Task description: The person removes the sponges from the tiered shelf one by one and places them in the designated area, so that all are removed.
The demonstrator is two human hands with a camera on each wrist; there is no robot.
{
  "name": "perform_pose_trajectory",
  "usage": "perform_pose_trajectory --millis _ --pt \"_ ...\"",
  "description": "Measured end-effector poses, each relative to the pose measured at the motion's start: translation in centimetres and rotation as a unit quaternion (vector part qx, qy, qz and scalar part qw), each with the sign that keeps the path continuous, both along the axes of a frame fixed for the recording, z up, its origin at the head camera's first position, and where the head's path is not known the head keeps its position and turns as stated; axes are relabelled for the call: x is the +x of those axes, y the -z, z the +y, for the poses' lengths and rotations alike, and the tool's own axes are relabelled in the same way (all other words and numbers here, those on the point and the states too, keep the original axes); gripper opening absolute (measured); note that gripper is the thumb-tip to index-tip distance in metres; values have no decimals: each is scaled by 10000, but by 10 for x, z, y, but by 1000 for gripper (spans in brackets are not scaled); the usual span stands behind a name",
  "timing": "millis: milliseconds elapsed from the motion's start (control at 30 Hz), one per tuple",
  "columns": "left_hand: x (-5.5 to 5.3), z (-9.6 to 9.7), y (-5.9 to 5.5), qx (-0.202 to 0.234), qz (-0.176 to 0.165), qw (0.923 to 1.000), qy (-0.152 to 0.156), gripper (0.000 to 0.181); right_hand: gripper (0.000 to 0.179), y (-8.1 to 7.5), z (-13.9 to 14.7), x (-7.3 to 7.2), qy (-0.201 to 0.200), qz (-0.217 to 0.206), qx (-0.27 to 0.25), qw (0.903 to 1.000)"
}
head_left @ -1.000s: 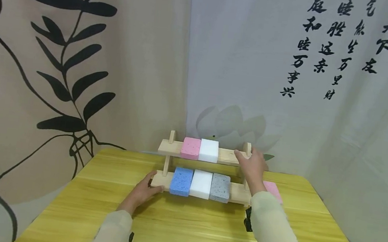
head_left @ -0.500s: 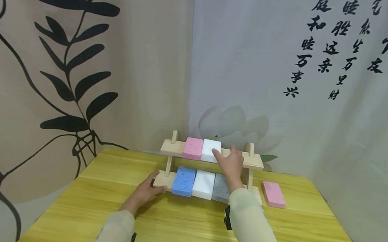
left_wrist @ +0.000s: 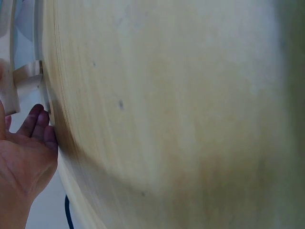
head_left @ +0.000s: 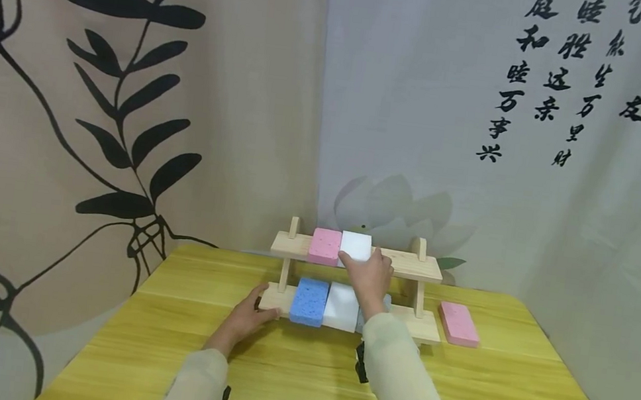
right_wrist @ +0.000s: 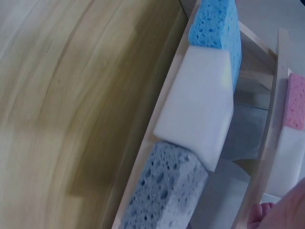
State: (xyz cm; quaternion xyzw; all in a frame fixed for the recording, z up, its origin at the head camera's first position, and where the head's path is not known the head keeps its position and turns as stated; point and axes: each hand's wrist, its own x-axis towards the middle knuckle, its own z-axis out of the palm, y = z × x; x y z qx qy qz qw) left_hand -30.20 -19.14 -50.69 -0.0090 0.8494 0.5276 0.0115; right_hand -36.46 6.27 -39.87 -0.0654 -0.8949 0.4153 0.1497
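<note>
A two-tier wooden rack [head_left: 414, 265] stands on the table. My left hand [head_left: 245, 321] grips the left end of its lower shelf, thumb in front and fingers around the end. My right hand [head_left: 369, 279] is at the white sponge [head_left: 355, 246] on the upper shelf, thumb by its left front corner and fingers along its right edge. Left of it sits a pink sponge [head_left: 325, 246]. On the lower shelf are a blue sponge [head_left: 308, 302], another white sponge [head_left: 341, 307] and a speckled grey sponge [right_wrist: 164, 186], which my right wrist mostly hides in the head view.
A loose pink sponge [head_left: 459, 324] lies flat on the yellow wooden table [head_left: 287, 376], right of the rack. Behind the table hangs a cloth backdrop [head_left: 246, 117] printed with dark leaves and characters.
My right hand has moved left along the upper shelf, from the rack's right post to the white sponge. My left hand stays at the lower shelf's end. The view has shifted slightly.
</note>
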Motion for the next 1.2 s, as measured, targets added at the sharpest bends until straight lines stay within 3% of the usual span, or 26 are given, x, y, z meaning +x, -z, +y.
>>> perform_pose_trajectory --millis 233,633,1200 --pt "-3 -2 6 34 -13 10000 -27 87 96 6 -5 -4 116 75 28 9999" --pt "2 1 0 75 28 10000 13 86 91 6 -6 -3 140 18 79 9999" --pt "1 1 -1 30 7 10000 -30 85 81 5 15 -4 -237 154 9 9996"
